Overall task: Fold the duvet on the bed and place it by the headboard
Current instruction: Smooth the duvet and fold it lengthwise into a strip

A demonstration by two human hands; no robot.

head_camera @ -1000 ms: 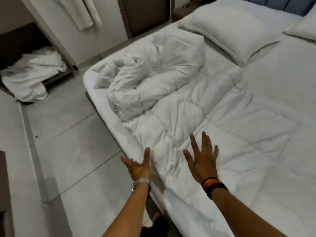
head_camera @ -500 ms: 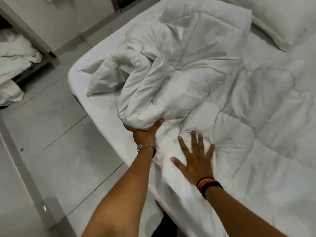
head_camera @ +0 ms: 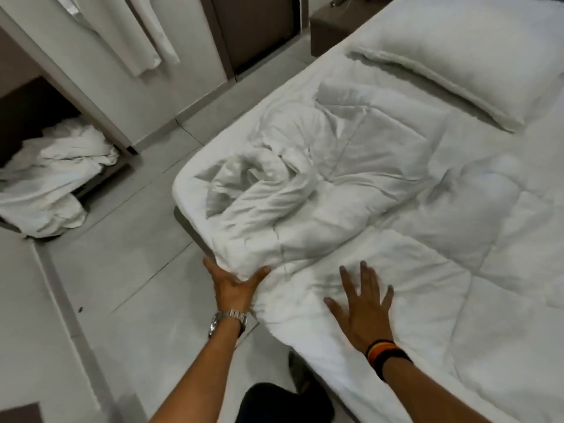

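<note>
A white quilted duvet (head_camera: 381, 203) lies over the bed (head_camera: 183, 190), with a crumpled, bunched part near the bed's left edge. My left hand (head_camera: 233, 286), with a metal watch on the wrist, grips the lower edge of that bunch at the bed's side, thumb and fingers around the cloth. My right hand (head_camera: 361, 306), with a striped wristband, rests flat on the duvet with its fingers spread, holding nothing. A white pillow (head_camera: 457, 59) lies at the head of the bed, upper right.
Tiled floor (head_camera: 116, 285) runs along the bed's left side. A heap of white linen (head_camera: 52, 184) lies in a low open shelf at far left. White cloth (head_camera: 143, 32) hangs on the wall behind. A dark bedside unit (head_camera: 329, 35) stands by the pillow.
The view has pulled back and up, showing the pillow again. My left hand stays on the bunch's lower edge, and the crumpled part now lies flatter and more spread out. My right hand stays flat.
</note>
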